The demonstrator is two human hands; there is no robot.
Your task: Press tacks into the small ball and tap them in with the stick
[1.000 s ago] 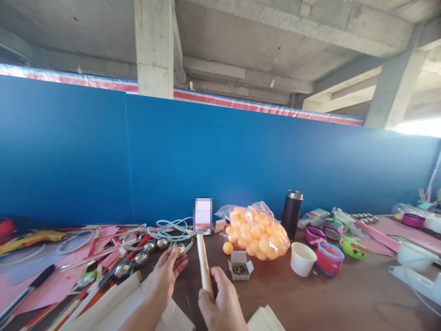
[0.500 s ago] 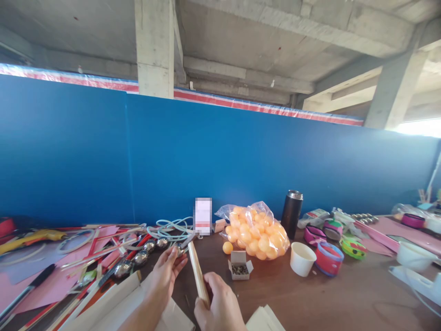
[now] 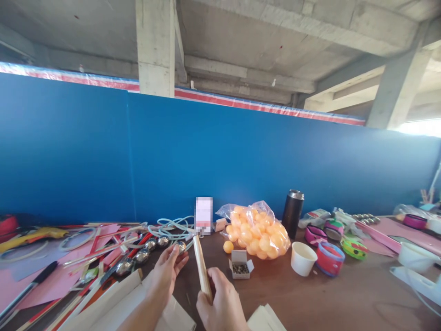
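Over the bench, the left hand pinches a metal ball between thumb and fingers, beside the pale cord. Whether that ball touches the bench, I cannot tell. The right hand is closed around the lower part of a wooden stick, whose far end leans up just right of the ball, apart from it. A light pinch on the ball's sides would probably serve best, since smooth metal could slip or roll; fingertips are best kept out of the stick's path. The stick seems easiest to steer with a loose wrist and short moves, well away from the open box, which a careless swing could tip.
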